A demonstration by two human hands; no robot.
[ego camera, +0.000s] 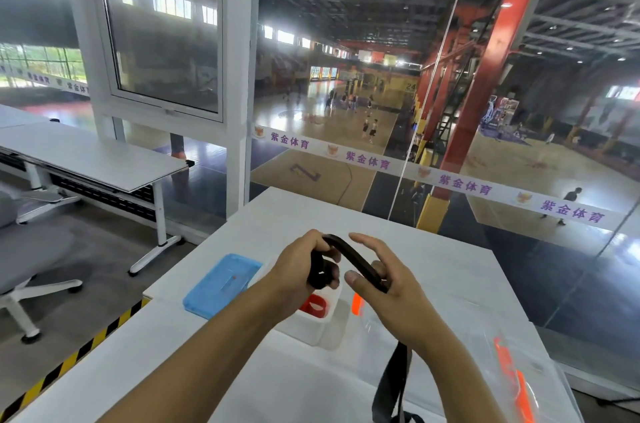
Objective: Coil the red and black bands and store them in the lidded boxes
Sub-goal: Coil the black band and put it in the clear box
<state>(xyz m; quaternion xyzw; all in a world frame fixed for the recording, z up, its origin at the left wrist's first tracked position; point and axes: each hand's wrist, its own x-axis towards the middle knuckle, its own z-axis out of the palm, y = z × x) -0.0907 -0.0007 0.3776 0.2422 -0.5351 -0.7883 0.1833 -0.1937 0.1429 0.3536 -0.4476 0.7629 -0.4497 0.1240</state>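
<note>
left hand [304, 270] grips black band [360, 265] coil, right hand [384, 277] pinches feed, I think; loose tail off desk [450, 266] near edge could unravel coil

Black band [360, 266] half coiled above table, tail hanging down; red band [316, 305] coiled, apparently inside clear box [311, 327].

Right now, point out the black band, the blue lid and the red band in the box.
black band [356, 261], head view, on the arched stretch between both hands.
blue lid [221, 282], head view, on its flat top.
red band [316, 305], head view, on the coil inside the clear box.
</note>
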